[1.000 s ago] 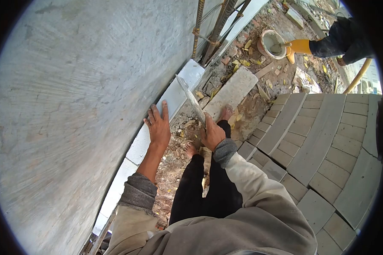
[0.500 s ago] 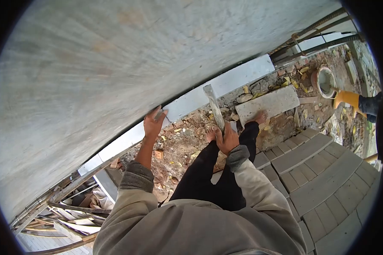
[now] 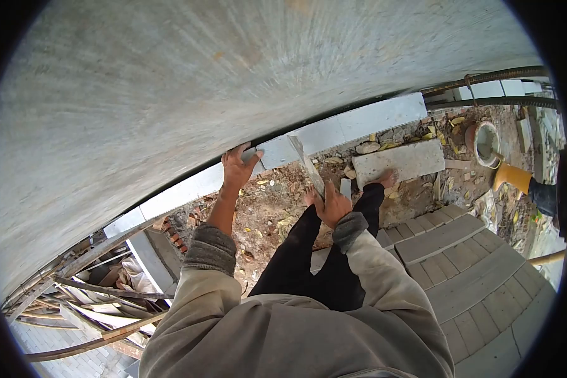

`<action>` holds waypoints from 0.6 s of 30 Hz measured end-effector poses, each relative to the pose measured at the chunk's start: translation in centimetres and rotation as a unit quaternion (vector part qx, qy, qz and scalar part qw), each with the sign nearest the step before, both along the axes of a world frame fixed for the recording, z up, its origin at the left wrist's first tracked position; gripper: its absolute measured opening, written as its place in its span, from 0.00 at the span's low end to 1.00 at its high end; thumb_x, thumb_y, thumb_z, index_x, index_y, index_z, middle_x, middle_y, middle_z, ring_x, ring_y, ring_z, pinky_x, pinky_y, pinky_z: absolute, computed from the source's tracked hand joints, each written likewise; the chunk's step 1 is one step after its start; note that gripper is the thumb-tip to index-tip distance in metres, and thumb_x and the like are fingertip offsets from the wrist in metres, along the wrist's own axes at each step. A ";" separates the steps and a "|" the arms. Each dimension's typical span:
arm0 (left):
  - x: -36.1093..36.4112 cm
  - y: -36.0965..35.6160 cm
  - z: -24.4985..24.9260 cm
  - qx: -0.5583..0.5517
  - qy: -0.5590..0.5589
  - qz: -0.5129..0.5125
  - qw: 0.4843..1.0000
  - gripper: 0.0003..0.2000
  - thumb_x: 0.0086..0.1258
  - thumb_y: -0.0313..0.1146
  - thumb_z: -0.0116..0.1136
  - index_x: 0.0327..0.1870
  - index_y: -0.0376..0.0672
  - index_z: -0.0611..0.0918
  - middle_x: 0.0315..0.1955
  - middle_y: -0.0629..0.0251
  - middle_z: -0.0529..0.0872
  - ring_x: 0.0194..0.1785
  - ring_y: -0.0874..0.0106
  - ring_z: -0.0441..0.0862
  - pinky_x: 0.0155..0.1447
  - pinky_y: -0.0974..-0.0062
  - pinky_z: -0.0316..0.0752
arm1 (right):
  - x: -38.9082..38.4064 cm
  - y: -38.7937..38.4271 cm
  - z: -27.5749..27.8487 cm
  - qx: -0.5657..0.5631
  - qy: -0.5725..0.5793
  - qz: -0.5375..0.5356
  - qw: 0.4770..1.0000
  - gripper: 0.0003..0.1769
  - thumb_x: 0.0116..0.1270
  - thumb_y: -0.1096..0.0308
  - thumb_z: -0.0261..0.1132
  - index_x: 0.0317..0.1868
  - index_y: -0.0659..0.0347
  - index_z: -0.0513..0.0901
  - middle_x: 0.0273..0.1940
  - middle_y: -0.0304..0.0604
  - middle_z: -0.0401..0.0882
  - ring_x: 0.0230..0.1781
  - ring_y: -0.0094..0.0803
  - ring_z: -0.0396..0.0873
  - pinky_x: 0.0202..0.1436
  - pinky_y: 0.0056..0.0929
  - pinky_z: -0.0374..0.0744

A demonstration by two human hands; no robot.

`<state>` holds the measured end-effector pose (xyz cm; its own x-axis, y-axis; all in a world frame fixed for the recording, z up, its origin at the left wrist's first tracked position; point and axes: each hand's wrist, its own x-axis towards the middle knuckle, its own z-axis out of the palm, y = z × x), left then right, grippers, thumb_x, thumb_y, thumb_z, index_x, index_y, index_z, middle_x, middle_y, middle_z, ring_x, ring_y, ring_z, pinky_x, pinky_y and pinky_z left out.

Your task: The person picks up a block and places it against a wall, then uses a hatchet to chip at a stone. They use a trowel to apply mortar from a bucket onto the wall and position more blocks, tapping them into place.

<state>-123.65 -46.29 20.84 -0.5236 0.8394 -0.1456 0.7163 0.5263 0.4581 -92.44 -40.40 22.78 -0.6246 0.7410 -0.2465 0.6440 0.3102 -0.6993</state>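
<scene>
A row of pale blocks (image 3: 359, 120) runs along the base of a large grey wall (image 3: 189, 82). My left hand (image 3: 238, 167) rests over the top of this row near a joint, thumb and fingers apart, with nothing held. In my right hand (image 3: 332, 205) is a long, flat, mortar-smeared tool (image 3: 305, 162). Its far end is at the face of the block row, to the right of my left hand. My bare feet stand on the rubble ground, one of them at the edge of a loose grey slab (image 3: 400, 164).
Stacked grey blocks (image 3: 466, 271) stand at the lower right. A round bucket (image 3: 486, 143) is near another person's yellow boot (image 3: 511, 178) at the right. Steel bars (image 3: 504, 75) project at the upper right. Wooden strips and scraps (image 3: 107, 309) lie at the lower left.
The view has shifted. My left hand has its fingers spread over the block row's top edge, and the tool in my right hand has tilted further left.
</scene>
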 end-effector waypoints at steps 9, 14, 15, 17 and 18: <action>0.1 -0.2 -0.3 -0.006 -0.006 0.010 1.000 0.31 0.62 0.59 0.67 0.56 0.42 0.85 0.56 0.49 0.84 0.64 0.51 0.75 0.71 0.53 0.62 | -0.8 -1.3 -1.4 -0.023 -0.051 0.042 0.998 0.27 0.73 0.53 0.59 0.59 0.68 0.69 0.32 0.63 0.81 0.26 0.58 0.82 0.26 0.54 0.80; 0.1 -0.1 -0.3 -0.008 -0.035 0.027 0.999 0.31 0.62 0.60 0.67 0.56 0.42 0.85 0.55 0.50 0.84 0.66 0.52 0.73 0.74 0.53 0.56 | -0.6 -1.7 -1.1 0.030 -0.009 0.033 0.999 0.29 0.74 0.48 0.59 0.58 0.68 0.68 0.24 0.58 0.80 0.23 0.58 0.81 0.25 0.54 0.79; 0.1 -0.1 -0.4 -0.004 -0.027 0.027 0.999 0.31 0.62 0.60 0.67 0.56 0.42 0.85 0.55 0.50 0.84 0.66 0.52 0.73 0.74 0.53 0.56 | -0.7 -1.5 -1.1 0.015 -0.022 0.033 0.999 0.29 0.74 0.48 0.59 0.57 0.67 0.69 0.24 0.58 0.80 0.22 0.58 0.81 0.25 0.54 0.79; 0.2 -0.3 -0.6 0.002 -0.013 0.025 1.000 0.31 0.62 0.60 0.67 0.56 0.42 0.85 0.55 0.50 0.84 0.66 0.52 0.73 0.74 0.53 0.56 | -0.7 -1.4 -1.1 -0.018 -0.049 0.031 0.998 0.28 0.74 0.47 0.59 0.56 0.67 0.69 0.22 0.57 0.80 0.21 0.58 0.81 0.25 0.54 0.80; 0.4 -0.5 -0.6 -0.005 -0.018 0.025 1.000 0.31 0.62 0.60 0.67 0.56 0.43 0.85 0.55 0.50 0.84 0.66 0.52 0.73 0.74 0.53 0.56 | -0.6 -1.5 -0.8 -0.020 -0.054 0.036 0.998 0.28 0.74 0.47 0.59 0.55 0.67 0.69 0.23 0.57 0.80 0.21 0.58 0.81 0.25 0.54 0.80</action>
